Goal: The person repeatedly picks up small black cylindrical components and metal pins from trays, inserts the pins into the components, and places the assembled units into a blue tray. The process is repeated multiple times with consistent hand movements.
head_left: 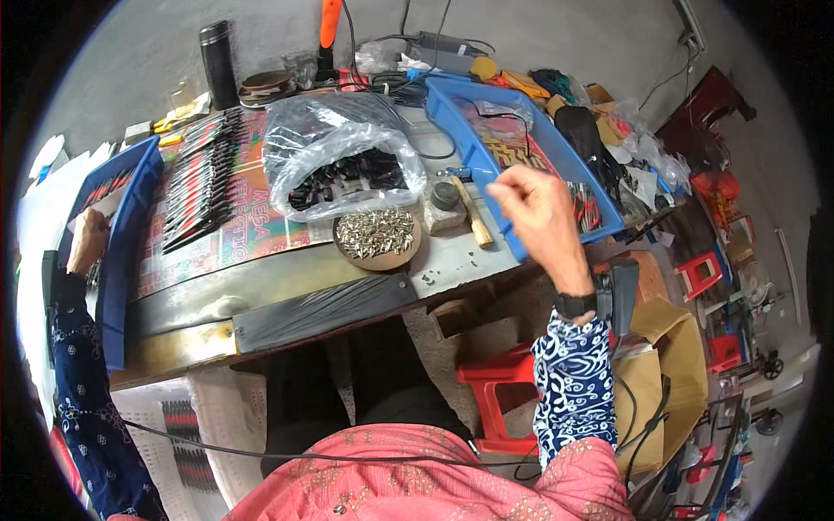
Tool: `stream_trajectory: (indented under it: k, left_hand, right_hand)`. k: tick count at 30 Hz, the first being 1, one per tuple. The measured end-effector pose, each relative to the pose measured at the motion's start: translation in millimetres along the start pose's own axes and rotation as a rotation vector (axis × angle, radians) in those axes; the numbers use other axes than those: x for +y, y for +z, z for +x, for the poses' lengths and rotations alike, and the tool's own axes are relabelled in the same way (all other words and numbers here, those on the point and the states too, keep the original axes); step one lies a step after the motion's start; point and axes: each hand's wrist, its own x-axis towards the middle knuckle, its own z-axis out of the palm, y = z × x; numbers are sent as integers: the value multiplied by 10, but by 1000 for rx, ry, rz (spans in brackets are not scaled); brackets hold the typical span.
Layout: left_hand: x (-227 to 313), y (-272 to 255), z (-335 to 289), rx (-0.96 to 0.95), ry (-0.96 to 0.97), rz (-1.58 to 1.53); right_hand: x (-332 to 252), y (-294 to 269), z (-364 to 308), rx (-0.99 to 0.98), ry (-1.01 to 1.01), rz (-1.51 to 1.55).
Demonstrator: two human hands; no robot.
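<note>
My left hand (86, 240) is in the long blue tray (115, 291) at the left, fingers curled beside a pale flat piece (109, 203); what they hold is unclear. Slim red-and-black pieces (111, 184) lie in that tray. Raised in front of the right blue tray (473, 143), my right hand (540, 213) has its fingers drawn together, and anything between them is hidden. A row of long red-and-black pieces (201, 181) covers a patterned sheet (248, 208). Small shiny metal parts (378, 233) fill a round dish (349, 255) at the bench's near middle.
Behind the dish sits an open clear plastic bag (326, 130) of small black parts. A stone block (444, 217) with a dark round top stands beside a wooden stick (473, 217). A black flask (218, 65) stands at the back. Below are a red stool (499, 382) and cardboard box (682, 373).
</note>
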Motion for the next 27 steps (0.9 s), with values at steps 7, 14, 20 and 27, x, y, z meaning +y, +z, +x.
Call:
stream_trajectory:
  k: [7,14,20,27]
  left_hand:
    - [87,-178,-153,76,-305,-110]
    - [-51,-256,-215,237,-411,-260]
    - [419,-472,-387,266,-340,-811]
    - [1804,-643,-776,185,-179,-916]
  right_hand:
    - [792,-293,90,240,45,-532]
    - [1171,-319,-40,195,200,-839]
    - [1238,-348,-70,69,264,-810]
    - [1334,-344,-17,99,318,-834]
